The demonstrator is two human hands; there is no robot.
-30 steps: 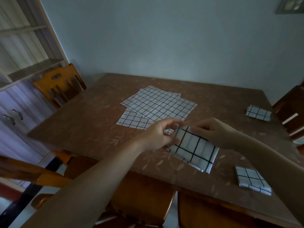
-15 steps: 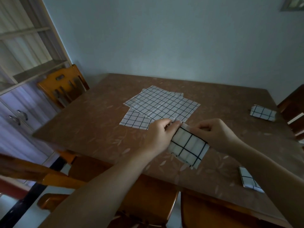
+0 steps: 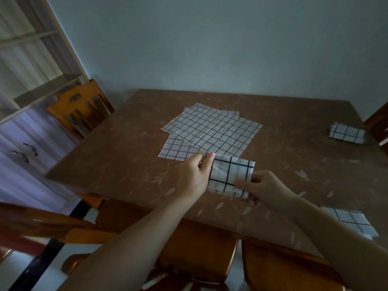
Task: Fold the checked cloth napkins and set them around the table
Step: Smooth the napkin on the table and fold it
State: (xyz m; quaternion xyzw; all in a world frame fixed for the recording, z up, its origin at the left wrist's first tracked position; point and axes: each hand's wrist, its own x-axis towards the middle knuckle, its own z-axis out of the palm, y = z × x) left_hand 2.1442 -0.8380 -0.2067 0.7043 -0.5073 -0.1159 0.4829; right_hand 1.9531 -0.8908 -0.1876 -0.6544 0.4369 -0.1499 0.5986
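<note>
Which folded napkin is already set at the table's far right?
Start at the brown table and follow its right edge toward the wall. The folded napkin lies there alone, well away from the flat napkins in the middle and from both hands.

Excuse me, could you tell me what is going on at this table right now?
A person is folding a checked napkin over the near edge of the brown table. The left hand pinches its left edge and the right hand grips its right side. Two folded napkins already lie set out: one at the table's near right, one at its far right. A pile of unfolded checked napkins lies at the table's middle.
</note>
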